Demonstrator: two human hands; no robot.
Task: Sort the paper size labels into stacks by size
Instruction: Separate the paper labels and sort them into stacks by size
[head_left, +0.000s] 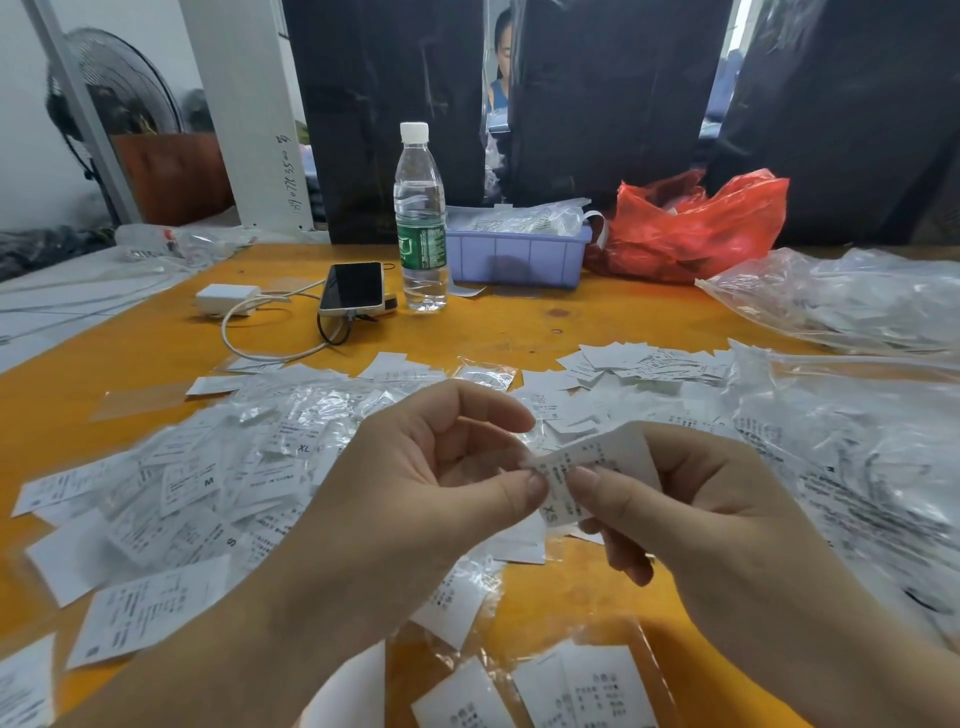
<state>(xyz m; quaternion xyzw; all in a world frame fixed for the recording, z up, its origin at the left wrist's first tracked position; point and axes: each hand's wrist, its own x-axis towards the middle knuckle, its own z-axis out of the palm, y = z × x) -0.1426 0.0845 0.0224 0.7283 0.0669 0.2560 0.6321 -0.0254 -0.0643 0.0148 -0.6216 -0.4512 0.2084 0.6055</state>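
A smooth orange table (519, 332) is covered across the middle of the frame with small rectangular white paper labels (208, 483) — thin, printed in black, many sealed in crinkled clear sleeves. Size letters can be read on some at centre left: XL, M and S. A flatter heap of loose labels (644, 364) is seen at centre right.

At lower centre one label (587, 467), marked XS and slightly curled, is held above the table. It is pinched by the left hand (415, 483) between thumb and forefinger at its left edge, the other fingers being loosely curled. The right hand (701, 509) is clamped on the same label, thumb on top and curled fingers beneath. The two hands are brought together, thumbs nearly touching.

In the upper half, a clear ribbed water bottle (421, 218) with a white cap is set upright beside a dark-screened phone (353, 288), from which a white cable runs to a charger (226, 299). A lilac plastic tray (514, 257) and a glossy red bag (696, 223) are placed behind — clear plastic bags (841, 296) are piled at the right edge.
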